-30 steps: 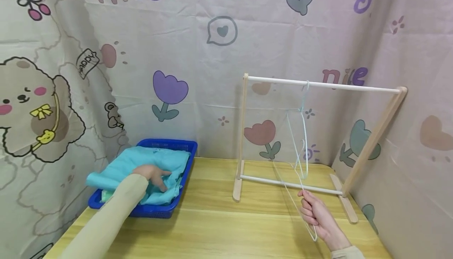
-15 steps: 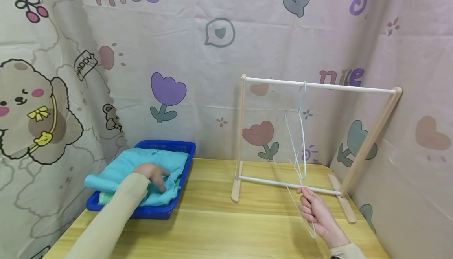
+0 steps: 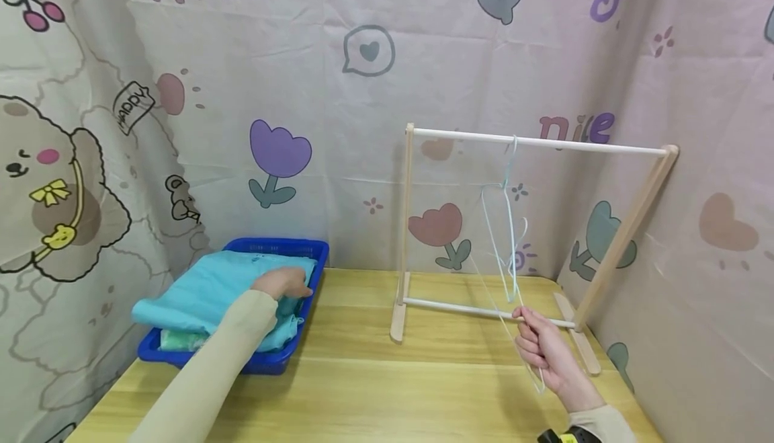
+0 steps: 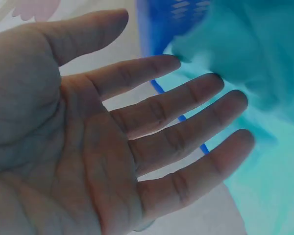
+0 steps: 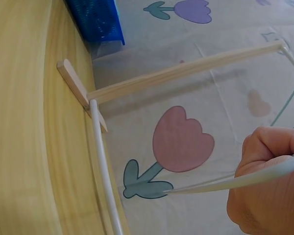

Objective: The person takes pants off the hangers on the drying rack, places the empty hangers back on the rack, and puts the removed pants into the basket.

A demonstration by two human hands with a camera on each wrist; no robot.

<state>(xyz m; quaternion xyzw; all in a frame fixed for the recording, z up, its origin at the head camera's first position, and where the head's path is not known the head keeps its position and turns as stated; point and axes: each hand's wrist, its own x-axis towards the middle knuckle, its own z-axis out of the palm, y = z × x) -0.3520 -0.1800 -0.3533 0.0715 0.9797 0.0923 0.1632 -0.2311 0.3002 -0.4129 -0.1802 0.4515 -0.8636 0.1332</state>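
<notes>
Folded turquoise clothing point(image 3: 211, 288) lies in a blue plastic basket point(image 3: 266, 365) at the left. My left hand point(image 3: 283, 283) is over its right side; in the left wrist view the fingers are straight and spread, with the tips by the turquoise cloth point(image 4: 279, 166). Nothing is held in that palm. At the right, my right hand point(image 3: 547, 355) grips a thin white clothes hanger point(image 3: 504, 322), its hook pointing up. The right wrist view has the fist point(image 5: 269, 196) curled behind the near wire of the hanger point(image 5: 235, 181).
A wooden drying rack point(image 3: 625, 238) with white bars stands at the back right of the wooden table point(image 3: 363, 396). From its top bar hangs a pale blue hanger point(image 3: 510, 228), overlapping the held one in the head view. Pale green cloth point(image 3: 181, 341) shows under the turquoise clothing. A patterned curtain point(image 3: 338, 127) encloses the table.
My left hand has moved up and right over the turquoise clothing, toward the basket's right rim. The white hanger has turned in my right hand, its hook now right of the hanging hanger.
</notes>
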